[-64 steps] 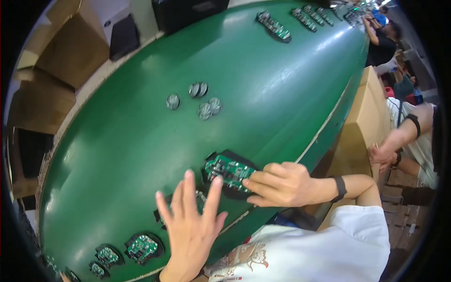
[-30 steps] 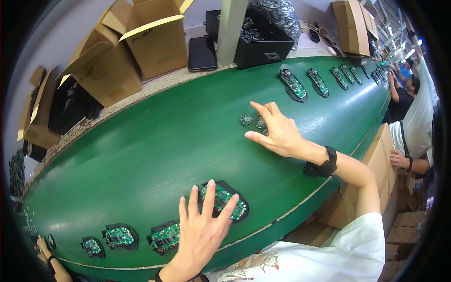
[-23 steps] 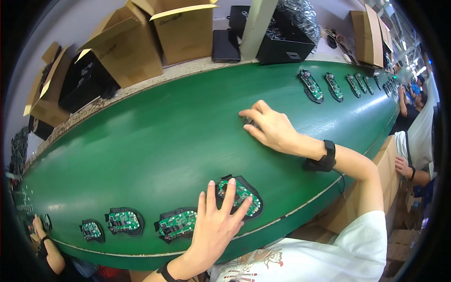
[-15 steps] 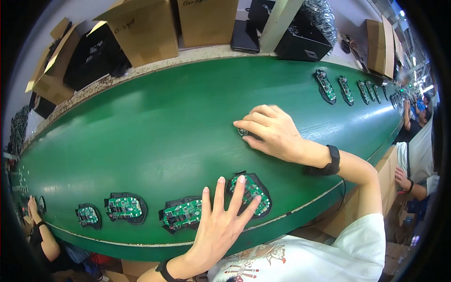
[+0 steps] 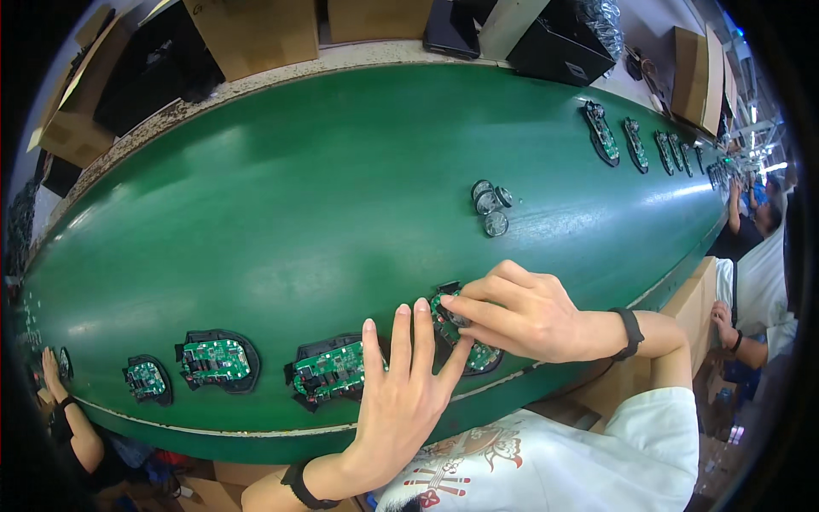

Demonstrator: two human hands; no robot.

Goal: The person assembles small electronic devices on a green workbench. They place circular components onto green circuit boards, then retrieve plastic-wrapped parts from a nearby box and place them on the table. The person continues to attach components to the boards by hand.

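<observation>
A green circuit board in a black housing [image 5: 483, 359] lies under my two hands near the belt's front edge, partly covered by them. My right hand [image 5: 533, 317] is closed in a pinch on a small round wheel-like part [image 5: 456, 317], held against the upper end of that board. My left hand [image 5: 397, 380] lies with fingers spread; its thumb reaches the same board, while the other fingers overlap the right end of the neighbouring black-housed board [image 5: 328, 375]. Several more round parts [image 5: 487, 203] sit loose in a small cluster beyond my right hand.
Two further boards [image 5: 216, 362] lie to the left on the green belt [image 5: 281, 230]. Another row of boards [image 5: 602, 136] stretches away at the far right. Cardboard boxes [image 5: 252, 38] and a black box [image 5: 559, 53] line the back ledge. Another person's hand [image 5: 55, 375] is at far left.
My right hand has come back from the cluster of round parts to the board, with a round part in its fingers. The cluster is now uncovered. My left hand stays spread by the boards.
</observation>
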